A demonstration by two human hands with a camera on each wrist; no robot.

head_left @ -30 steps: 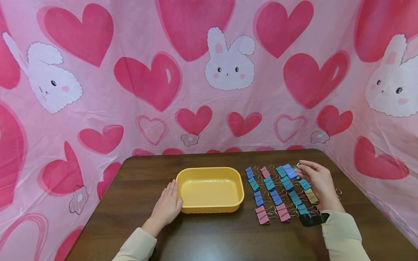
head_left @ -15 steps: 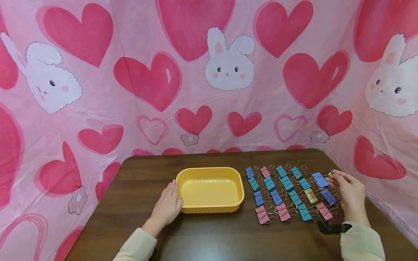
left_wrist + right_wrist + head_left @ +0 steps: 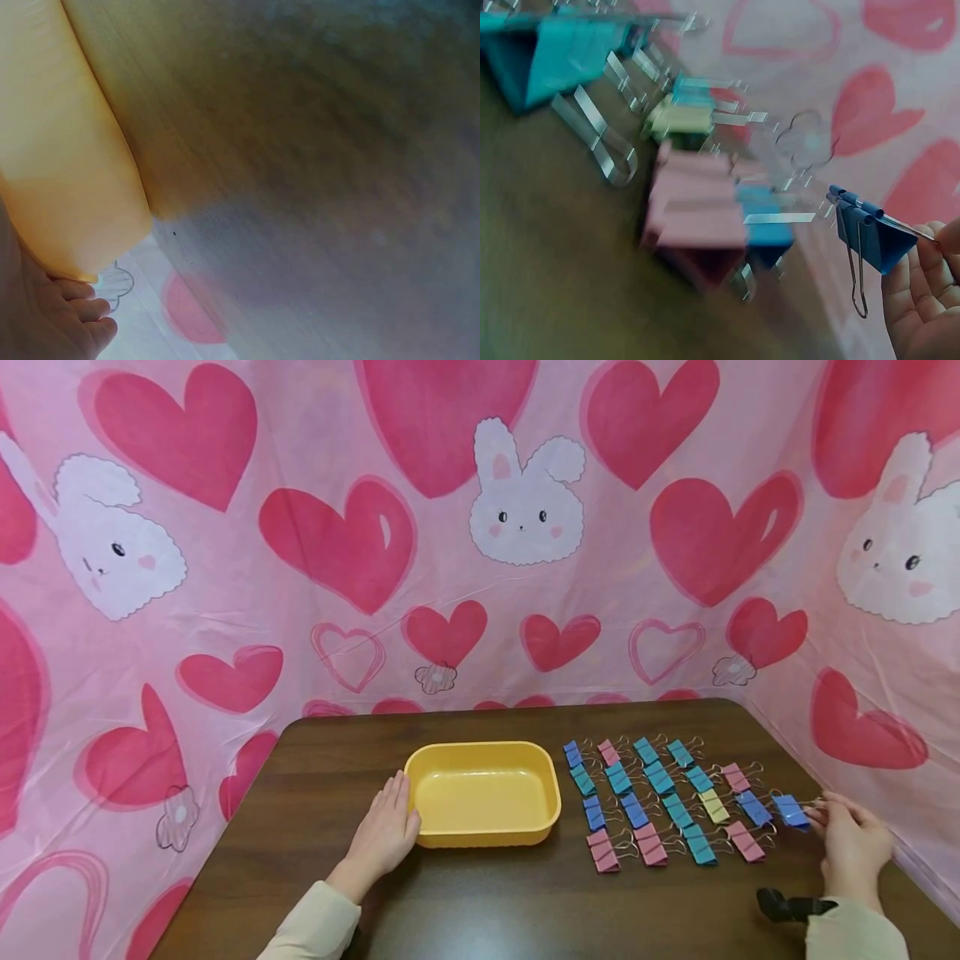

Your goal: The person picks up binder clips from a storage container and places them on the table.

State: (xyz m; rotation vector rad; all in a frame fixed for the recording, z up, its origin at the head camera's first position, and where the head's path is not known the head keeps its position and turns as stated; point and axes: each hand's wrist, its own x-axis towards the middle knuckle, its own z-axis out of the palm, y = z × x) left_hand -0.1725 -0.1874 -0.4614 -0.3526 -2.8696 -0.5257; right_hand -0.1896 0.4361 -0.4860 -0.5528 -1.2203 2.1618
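My right hand pinches a blue binder clip by its wire handle, at the right end of the rows of clips. In the right wrist view, the blue clip's body points away from the fingertips, and its other handle hangs down. The fingers of my left hand lie straight along the left side of a yellow plastic tray, touching its wall. The left wrist view has the tray wall close up, with several fingertips beneath it.
Left of the held clip, several teal, blue and pink binder clips lie in columns, including a pink clip and a yellow clip. A brown wooden table carries everything. Pink heart-patterned cloth hangs behind and beside it.
My right hand has carried the blue clip from above the back clips to the right and nearer, past the last column. My left hand and the tray stay in place.
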